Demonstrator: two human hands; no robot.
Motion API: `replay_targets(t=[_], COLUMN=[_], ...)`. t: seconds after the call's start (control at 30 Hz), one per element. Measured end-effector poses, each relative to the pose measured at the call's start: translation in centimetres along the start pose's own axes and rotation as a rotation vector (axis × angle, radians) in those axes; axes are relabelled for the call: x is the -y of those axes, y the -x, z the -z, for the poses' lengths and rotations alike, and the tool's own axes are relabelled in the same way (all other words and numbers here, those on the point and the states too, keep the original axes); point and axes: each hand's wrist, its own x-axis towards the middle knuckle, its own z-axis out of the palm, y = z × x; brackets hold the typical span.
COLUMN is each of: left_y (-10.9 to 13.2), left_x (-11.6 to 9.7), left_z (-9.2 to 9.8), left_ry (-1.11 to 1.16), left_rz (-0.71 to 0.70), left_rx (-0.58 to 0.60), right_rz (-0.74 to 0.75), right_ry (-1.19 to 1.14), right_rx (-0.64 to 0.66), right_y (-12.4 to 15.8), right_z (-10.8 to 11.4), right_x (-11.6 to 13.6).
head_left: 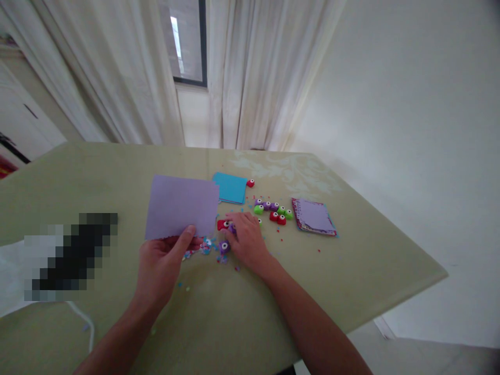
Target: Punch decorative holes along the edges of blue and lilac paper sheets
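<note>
My left hand [164,258] pinches the lower edge of a sheet of purple paper [182,205], thumb in front, and tilts it up above the table. Just right of the sheet, my right hand [249,237] is closed around a small purple craft punch [232,228] with an eye on it, mostly covered by the fingers. Against that hand's left side sits a red punch [222,224]. Nearer to me lies another purple punch [224,247]. Tiny paper cut-outs [205,245] are scattered below the sheet and around the punches.
Several more eye punches [274,207] in purple, green and red cluster right of my hands. A stack of blue paper [231,188] lies behind, with a red punch [250,183] beside it. Edge-punched sheets [314,216] are piled at right. A white cable [84,315] runs at left.
</note>
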Motion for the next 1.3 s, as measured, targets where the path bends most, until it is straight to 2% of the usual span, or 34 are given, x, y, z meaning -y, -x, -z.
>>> replay_targets(t=[0.07,0.17,0.27,0.47,0.7,0.93,1.07,1.3], left_y=[0.1,0.4,0.6,0.7,0.8,0.9,0.8,0.6], left_x=[-0.2,-0.7,-1.2,-0.9,-0.8,-0.2,0.2,1.0], left_z=[-0.1,-0.2,-0.3,-0.3,-0.4,-0.5,-0.7,-0.6], left_ry=[0.015,0.022,0.025,0.001,-0.015,-0.042,-0.005,-0.001], left_rz=[0.004,-0.001,-0.008,-0.02,-0.035,-0.013,-0.013,0.004], left_rx=[-0.006,-0.004,0.004,0.021,0.044,0.102,0.115,0.128], right_rz=[-0.107,-0.244,-0.31,-0.361,-0.404,-0.471,-0.53,-0.496], right_ry=[-0.339,-0.854,-1.066,-1.123,-1.121,-1.261,-1.3,-1.275], right_rx=[-0.046,-0.033,0.011,0.058,0.091,0.095,0.139,0.192], right_y=[0.2,0.5,0.7,0.7,0.8,0.7,0.8,1.0], right_z=[0.5,1.2,1.6,1.9,1.2,1.2,1.1,0.8], right_x=[0.4,1.2,2.1,3.1,2.8,2.8,2.7,2.7])
